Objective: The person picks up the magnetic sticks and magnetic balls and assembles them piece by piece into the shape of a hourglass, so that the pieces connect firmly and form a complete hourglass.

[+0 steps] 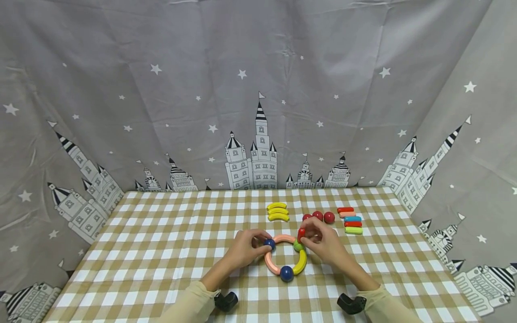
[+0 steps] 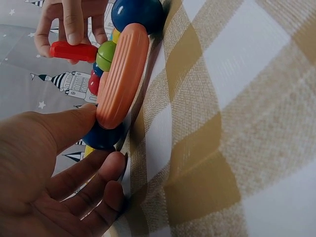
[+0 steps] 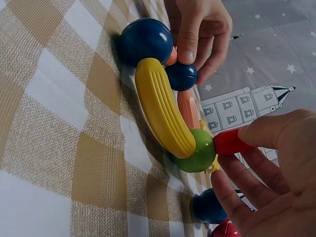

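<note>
A ring of curved sticks and balls lies flat on the table. It has two salmon-pink curved sticks (image 1: 271,264), a yellow curved stick (image 3: 163,106), a blue ball (image 1: 286,273) at the near side, a second blue ball (image 1: 269,244) at upper left and a green ball (image 3: 198,150) at upper right. My left hand (image 1: 243,247) pinches the upper-left blue ball between thumb and fingers. With thumb and fingertips, my right hand (image 1: 325,242) holds a short red stick (image 2: 74,51) upright, its lower end against the top of the green ball.
Behind the ring lie three yellow curved sticks (image 1: 278,211). Several red balls (image 1: 329,217) sit beyond my right hand, and a blue ball (image 3: 208,205) shows near them. Short straight sticks (image 1: 353,224) in red, salmon, blue and lime lie to the right on the checked tablecloth (image 1: 181,242).
</note>
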A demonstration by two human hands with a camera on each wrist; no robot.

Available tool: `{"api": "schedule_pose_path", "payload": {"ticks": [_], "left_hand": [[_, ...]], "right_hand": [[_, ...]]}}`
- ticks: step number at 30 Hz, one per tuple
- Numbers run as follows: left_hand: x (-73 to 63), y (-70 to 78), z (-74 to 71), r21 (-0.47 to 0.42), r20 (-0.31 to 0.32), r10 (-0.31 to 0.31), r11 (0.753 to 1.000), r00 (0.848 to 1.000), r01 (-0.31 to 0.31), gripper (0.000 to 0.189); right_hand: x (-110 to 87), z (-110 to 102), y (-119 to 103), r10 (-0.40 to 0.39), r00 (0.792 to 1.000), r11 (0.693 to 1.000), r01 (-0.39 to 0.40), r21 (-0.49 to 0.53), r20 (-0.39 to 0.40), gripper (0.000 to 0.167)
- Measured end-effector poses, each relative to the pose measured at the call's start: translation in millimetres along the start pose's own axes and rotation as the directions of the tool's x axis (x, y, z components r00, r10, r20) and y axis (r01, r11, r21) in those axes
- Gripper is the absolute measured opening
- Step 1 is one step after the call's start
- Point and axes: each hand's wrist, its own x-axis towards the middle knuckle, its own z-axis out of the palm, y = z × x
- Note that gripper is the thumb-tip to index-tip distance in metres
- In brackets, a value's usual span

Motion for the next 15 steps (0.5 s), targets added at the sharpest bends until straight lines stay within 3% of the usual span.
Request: {"api": "schedule_pose_path", "payload": {"ticks": [15], "left_hand": [[1.4, 0.5, 0.2, -0.006, -0.003, 0.008, 1.000, 1.000, -0.008, 0.019]], "right_hand": [[2.5, 0.1, 4.1, -0.023, 1.000, 1.000, 0.023, 0.009, -0.010, 0.036]]}}
